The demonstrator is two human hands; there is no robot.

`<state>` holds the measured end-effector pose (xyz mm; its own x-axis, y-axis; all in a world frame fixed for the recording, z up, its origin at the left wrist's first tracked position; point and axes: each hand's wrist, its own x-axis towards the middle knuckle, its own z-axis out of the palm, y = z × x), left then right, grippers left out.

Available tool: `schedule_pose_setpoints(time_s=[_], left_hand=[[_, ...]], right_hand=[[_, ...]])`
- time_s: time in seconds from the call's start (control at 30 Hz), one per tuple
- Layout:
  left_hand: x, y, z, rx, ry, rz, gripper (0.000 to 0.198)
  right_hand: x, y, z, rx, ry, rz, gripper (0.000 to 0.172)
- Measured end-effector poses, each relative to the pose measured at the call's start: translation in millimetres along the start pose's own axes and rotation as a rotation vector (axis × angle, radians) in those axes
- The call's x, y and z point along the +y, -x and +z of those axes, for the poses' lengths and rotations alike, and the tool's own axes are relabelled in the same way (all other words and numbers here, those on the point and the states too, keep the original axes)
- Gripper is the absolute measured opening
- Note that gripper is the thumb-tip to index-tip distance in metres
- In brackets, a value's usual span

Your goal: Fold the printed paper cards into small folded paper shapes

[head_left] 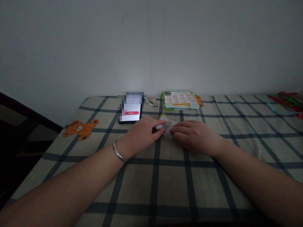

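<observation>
Holds a small folded paper [167, 127] with both hands, down on the checked tablecloth [139, 189]. Points its green corner away, toward the wall [151, 47] and a little left. Seems to run its long way on a slant, from far left to near right, but hides partly under fingers. Shows tiny print on pale paper.

Pinches the left edge between thumb and finger with the left hand [140, 134]. Lays bent fingers, close together, on the right edge with the right hand [199, 137]. Hides the right thumb, so cannot tell if that hand pinches or only presses. Wears a silver bangle [118, 152] on the left wrist.

Has a stack of printed sheets [178, 99] just past the paper, near the wall. Has a small folded packet [151, 101] left of the stack, then a phone [130, 115] with a lit screen and a red button, its long side pointing toward the wall. Shows a teddy bear picture [81, 129] farther left, and red and green strings [286, 102] far right.
</observation>
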<state>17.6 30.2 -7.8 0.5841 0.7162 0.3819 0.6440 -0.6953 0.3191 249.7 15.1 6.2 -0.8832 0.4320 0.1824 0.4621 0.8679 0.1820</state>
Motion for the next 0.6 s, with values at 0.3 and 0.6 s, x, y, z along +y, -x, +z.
schedule_pose_setpoints(time_s=[0.3, 0.6], left_hand=[[0.4, 1.4, -4.2, 0.055, -0.095, 0.188, 0.016], [1.2, -0.6, -6.1, -0.035, -0.203, 0.393, 0.013]], right_hand=[[4.3, 3.8, -1.1, 0.003, -0.190, 0.106, 0.017], [2.0, 3.3, -3.6, 0.000, -0.240, 0.144, 0.014]])
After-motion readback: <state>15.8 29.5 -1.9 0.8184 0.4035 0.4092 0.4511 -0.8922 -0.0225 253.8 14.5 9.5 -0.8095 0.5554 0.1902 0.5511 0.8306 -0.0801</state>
